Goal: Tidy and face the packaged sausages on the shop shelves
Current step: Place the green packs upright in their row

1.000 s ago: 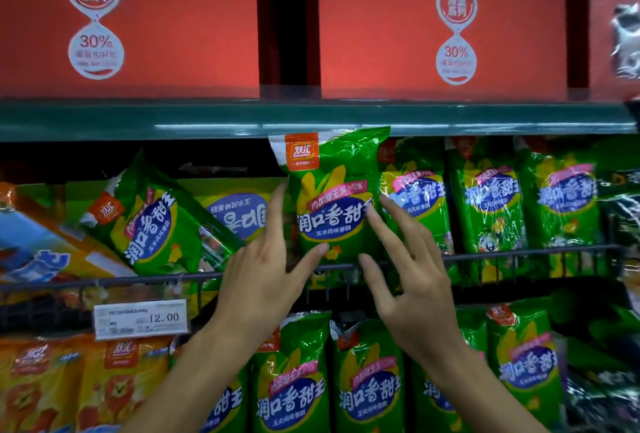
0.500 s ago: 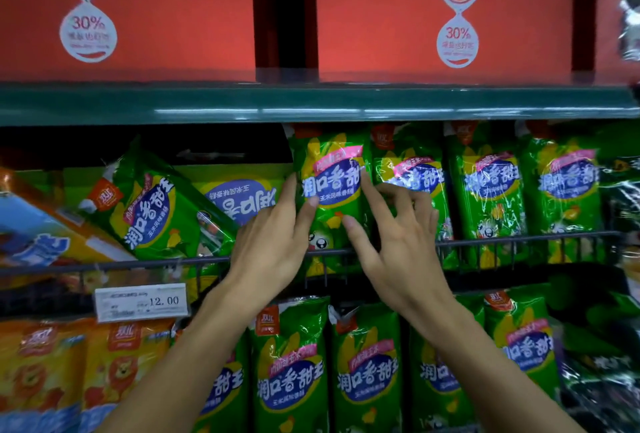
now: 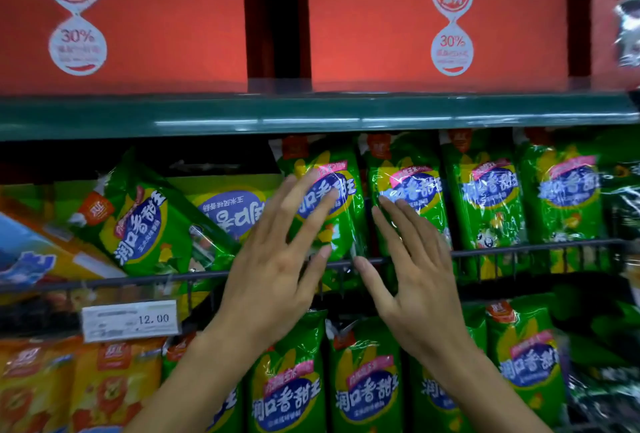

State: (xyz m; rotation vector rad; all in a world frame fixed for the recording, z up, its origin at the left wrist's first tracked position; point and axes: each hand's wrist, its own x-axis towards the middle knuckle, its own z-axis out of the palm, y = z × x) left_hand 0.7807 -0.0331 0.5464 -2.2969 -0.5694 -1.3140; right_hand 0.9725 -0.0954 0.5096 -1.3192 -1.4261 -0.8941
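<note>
Take the wire rail (image 3: pixel 519 249) as our marker: behind it, upright sausage packs (image 3: pixel 485 190) stand side by side to the right. Left of them, a tilted pack (image 3: pixel 145 224) leans over the rail. Price tag (image 3: pixel 130 320) hangs below the rail's left part; more packs (image 3: pixel 363 380) stand beneath it. Boxes (image 3: pixel 156 16) sit on the shelf (image 3: pixel 311 113) above.

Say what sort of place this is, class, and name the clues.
Most likely a shop aisle: rows of green sausage packs behind a wire shelf rail, and a price tag reading 12.00.
</note>
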